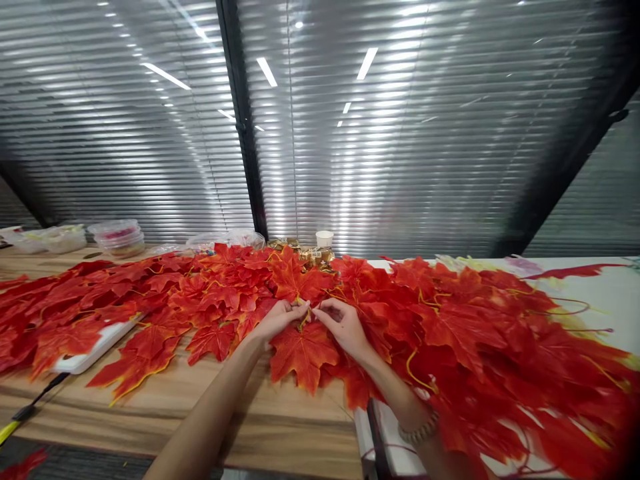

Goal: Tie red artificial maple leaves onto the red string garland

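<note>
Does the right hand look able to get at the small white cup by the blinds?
Probably, with a stretch: the cup stands upright and uncovered, behind low red fabric-like leaves and gold-wrapped packets. The right hand looks busy near a yellow stem, though.

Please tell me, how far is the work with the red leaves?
Done: leaves lie out in a left heap and a right heap; whether any are finished, I cannot tell. In hand: the left hand and right hand work with fingertips at a yellow stem above one leaf. Left: probably this stem, maybe more from the heaps.
</note>
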Motion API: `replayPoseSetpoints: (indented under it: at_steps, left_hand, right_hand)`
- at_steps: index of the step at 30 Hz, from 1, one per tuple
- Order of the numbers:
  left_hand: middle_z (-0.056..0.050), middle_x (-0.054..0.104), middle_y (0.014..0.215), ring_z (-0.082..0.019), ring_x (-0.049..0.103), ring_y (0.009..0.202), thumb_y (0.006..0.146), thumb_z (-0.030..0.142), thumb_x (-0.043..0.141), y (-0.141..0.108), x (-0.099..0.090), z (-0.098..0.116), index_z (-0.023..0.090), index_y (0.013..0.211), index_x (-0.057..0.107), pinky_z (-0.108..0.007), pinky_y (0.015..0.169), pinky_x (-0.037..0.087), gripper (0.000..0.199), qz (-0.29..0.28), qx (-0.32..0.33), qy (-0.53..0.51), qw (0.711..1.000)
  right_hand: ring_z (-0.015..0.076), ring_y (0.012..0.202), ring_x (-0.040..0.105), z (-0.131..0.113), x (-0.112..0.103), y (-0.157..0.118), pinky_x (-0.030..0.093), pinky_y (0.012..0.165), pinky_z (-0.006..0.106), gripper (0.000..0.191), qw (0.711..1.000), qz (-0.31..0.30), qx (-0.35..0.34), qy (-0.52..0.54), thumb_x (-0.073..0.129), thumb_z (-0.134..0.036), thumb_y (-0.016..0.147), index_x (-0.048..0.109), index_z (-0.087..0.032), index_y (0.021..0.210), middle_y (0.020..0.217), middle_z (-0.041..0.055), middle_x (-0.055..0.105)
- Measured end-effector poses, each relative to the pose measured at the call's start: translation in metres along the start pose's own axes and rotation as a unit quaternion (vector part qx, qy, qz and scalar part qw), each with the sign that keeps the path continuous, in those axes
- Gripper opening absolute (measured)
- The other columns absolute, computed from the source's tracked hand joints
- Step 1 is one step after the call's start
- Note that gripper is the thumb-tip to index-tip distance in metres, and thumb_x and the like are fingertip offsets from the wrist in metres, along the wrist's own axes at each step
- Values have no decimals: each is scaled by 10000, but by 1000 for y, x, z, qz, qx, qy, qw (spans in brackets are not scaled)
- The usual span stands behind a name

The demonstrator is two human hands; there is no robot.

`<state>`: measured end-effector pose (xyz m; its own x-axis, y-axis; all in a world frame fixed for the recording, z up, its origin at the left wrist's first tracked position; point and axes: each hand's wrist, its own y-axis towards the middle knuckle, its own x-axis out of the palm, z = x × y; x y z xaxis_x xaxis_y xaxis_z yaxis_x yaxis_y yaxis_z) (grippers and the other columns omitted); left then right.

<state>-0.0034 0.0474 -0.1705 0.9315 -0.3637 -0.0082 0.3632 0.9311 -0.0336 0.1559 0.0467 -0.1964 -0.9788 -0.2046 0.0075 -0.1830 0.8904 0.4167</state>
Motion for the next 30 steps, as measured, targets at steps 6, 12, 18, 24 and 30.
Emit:
replayPoseSetpoints:
  at_steps: [6, 12, 18, 24, 30]
  left_hand:
    - [-21, 583, 633, -103, 481, 561, 640, 465, 672, 4, -1, -2, 121, 651, 615, -214, 551, 348, 349, -4, 2, 0, 1000]
    - [8, 541, 561, -75, 430, 477, 622, 484, 679, 6, -4, -7, 119, 666, 601, -201, 473, 320, 375, 5, -6, 11, 1000]
    - [25, 498, 493, -65, 388, 436, 598, 512, 681, 9, -6, -7, 121, 592, 573, -205, 443, 321, 405, 22, -13, 31, 999]
    - [32, 478, 492, -67, 391, 448, 615, 533, 654, 7, -4, -3, 127, 587, 552, -201, 446, 337, 420, 38, -12, 35, 999]
    - [35, 485, 513, -62, 404, 463, 638, 512, 647, 6, -4, -3, 121, 602, 549, -194, 469, 345, 404, 51, -4, 34, 998]
  right_hand:
    - [176, 677, 582, 5, -1, 0, 446, 655, 285, 142, 1000, -15, -6, -6, 614, -337, 739, 626, -195, 739, 741, 41, 639]
    - [169, 644, 588, 2, -3, -1, 446, 632, 276, 112, 999, 0, -19, -38, 621, -295, 736, 656, -196, 696, 695, 31, 654]
    - [170, 641, 584, -1, -3, 0, 450, 633, 282, 114, 999, -2, -37, -39, 606, -285, 741, 679, -207, 702, 687, 25, 654]
    - [173, 686, 602, -1, -3, 1, 469, 671, 281, 156, 998, -13, -47, -48, 550, -284, 785, 687, -214, 763, 733, 28, 667]
    - [161, 706, 612, 4, -4, 0, 466, 690, 259, 161, 993, -12, -73, -90, 531, -257, 803, 683, -210, 773, 739, 19, 675]
